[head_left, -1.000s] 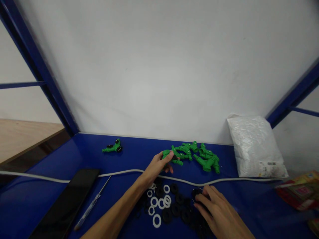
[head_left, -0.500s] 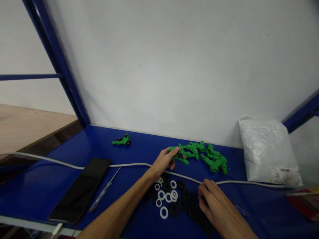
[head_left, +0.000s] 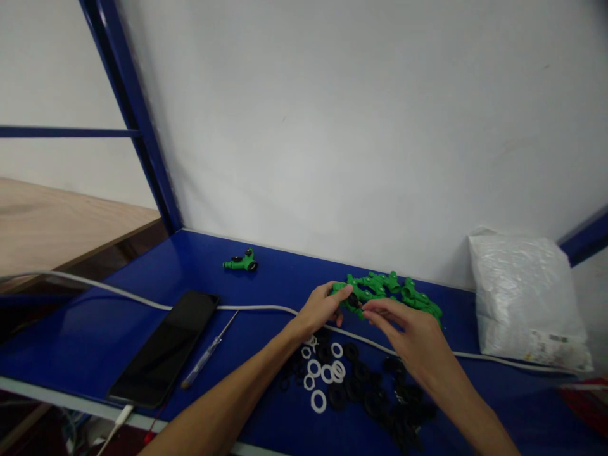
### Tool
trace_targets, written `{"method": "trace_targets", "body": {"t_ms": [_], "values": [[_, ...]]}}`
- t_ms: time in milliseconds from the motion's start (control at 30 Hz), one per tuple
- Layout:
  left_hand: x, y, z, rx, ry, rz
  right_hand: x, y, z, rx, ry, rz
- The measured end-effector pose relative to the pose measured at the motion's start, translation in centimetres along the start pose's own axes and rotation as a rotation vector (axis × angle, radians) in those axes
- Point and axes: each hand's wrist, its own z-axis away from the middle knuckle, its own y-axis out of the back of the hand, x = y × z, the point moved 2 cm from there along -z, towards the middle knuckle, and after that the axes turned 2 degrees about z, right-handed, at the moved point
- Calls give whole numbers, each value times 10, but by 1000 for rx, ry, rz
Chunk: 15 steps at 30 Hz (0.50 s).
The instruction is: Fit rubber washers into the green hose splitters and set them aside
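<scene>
My left hand (head_left: 322,308) is closed around a green Y-shaped hose connector (head_left: 360,313) with a black part on it, held above the table in front of a heap of similar green connectors (head_left: 380,283). My right hand (head_left: 411,329) has its thumb and fingertips pinched together right at that connector's near end. Whatever sits in the pinch is too small to make out. Below the hands lie several white rings (head_left: 318,401), black rings (head_left: 337,397) and a pile of small black parts (head_left: 403,411). One green connector with black fittings (head_left: 242,261) stands apart at the back left.
A black phone (head_left: 164,348) with a white cable plugged in lies at the left, beside a clear-handled screwdriver (head_left: 204,360). A white cord (head_left: 256,308) crosses the blue table (head_left: 280,278). At the right, a white plastic package (head_left: 525,291) leans against the wall.
My right hand has moved up from the black parts to the connector in my left hand, uncovering the pile. The left hand keeps its hold; the view has shifted slightly.
</scene>
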Motion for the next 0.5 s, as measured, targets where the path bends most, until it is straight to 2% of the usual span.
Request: {"method": "trace_targets", "body": {"t_ms": [267, 500], "values": [[-11, 0, -4, -4, 1, -82, 12, -13, -8, 61, -99, -90], [-10, -2, -3, -14, 0, -129, 18, -20, -4, 72, -189, -176]]}}
